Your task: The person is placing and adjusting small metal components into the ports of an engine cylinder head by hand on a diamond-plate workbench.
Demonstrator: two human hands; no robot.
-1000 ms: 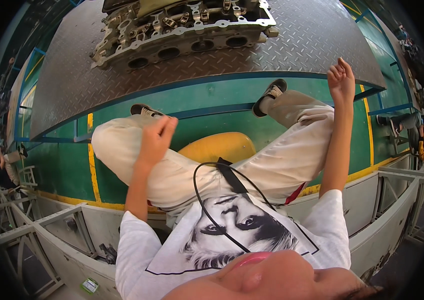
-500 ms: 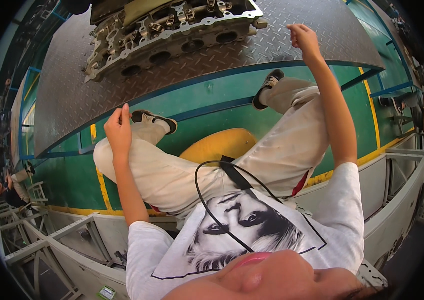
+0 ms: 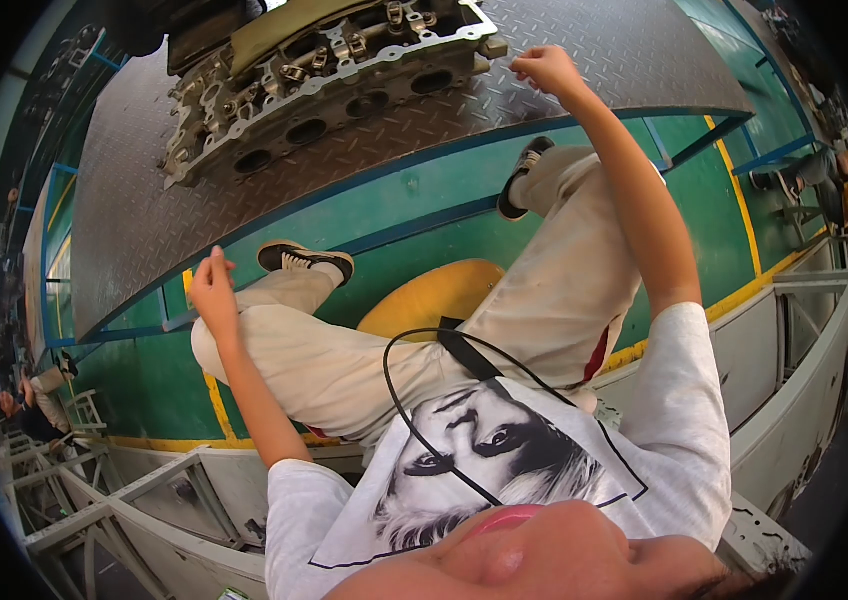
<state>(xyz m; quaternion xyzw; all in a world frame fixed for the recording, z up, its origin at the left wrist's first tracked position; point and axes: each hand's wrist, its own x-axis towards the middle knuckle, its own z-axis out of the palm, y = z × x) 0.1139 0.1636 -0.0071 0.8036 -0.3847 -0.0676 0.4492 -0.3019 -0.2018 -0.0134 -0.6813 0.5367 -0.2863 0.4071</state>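
Head view, looking down past chin and shirt. Right hand [image 3: 547,70] at 12 o'clock, raised over the plate [image 3: 144,200], just beside the right end of the cylinder head [image 3: 329,85]. Fingers curled loosely inward, thumb and forefinger tips close together; cannot tell whether anything small is pinched between them. No contact with the casting visible; hand near its corner, apart by a narrow gap.

Left hand [image 3: 214,290] at 9 o'clock, held above the left knee, near the left shoe [image 3: 304,260]. Fingers [image 3: 212,262] bent and gathered, pointing up, holding nothing visible. Touching nothing that can be made out.

Cylinder head lying at 11 to 12 o'clock on the grey chequered plate, long side running left-low to right-high, round ports along its near face. Right shoe [image 3: 524,175] at 1 o'clock on the green floor [image 3: 424,190]. Yellow seat [image 3: 434,300] near centre, between the legs. Black cable [image 3: 414,400] looped over the shirt [image 3: 504,460] at 6 o'clock.

Against the frame half a second back: right hand moved left and closer to the casting's end. Left hand dropped lower, from the shoe's left side to a spot over the knee. Casting now larger and nearer centre-top, view swung toward it.
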